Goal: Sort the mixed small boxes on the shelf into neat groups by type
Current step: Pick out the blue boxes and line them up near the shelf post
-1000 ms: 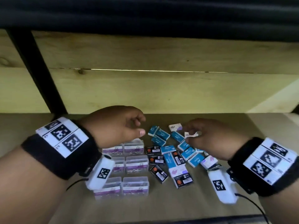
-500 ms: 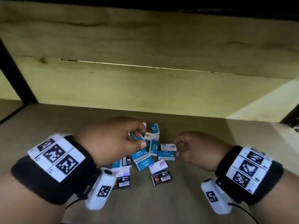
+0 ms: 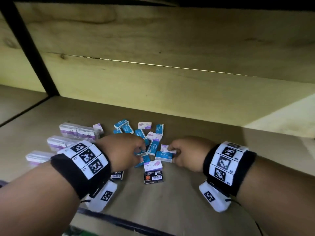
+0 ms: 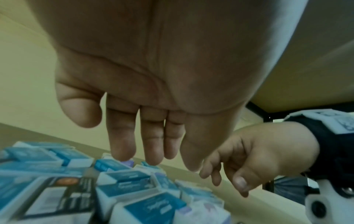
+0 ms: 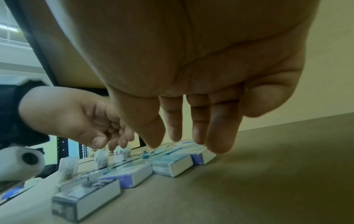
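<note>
The left hand [image 3: 121,151] is reaching down into the middle of the scattered boxes, palm down, its fingers [image 4: 122,136] hanging nearly straight with the tips just over the blue boxes; in the head view the fingertips are meeting a blue staple box [image 3: 141,153], but whether they are pinching it cannot be told. The right hand [image 3: 186,153] is coming in from the other side, its fingers [image 5: 220,128] extended downward and touching the near ends of a purple-and-white box [image 3: 165,147] and of another blue staple box [image 3: 164,156] lying just in front of it; the wrist view is showing the fingers straight, curled round nothing.

Between and beyond the two hands, the mixed pile [image 3: 146,138] of blue and purple-and-white boxes is lying at all angles on the wooden shelf [image 3: 187,193], several touching or overlapping. Just nearer the person, a purple-and-white box [image 3: 152,165] is resting against a black box with a barcode [image 3: 154,177], and a second black box [image 3: 117,175] is partly showing under the left wrist. To the left, clear plastic boxes with purple labels [image 3: 76,132] are standing in neat rows, apart from the pile. Both wrists are wearing black bands [image 3: 226,169] with white coded markers.
</note>
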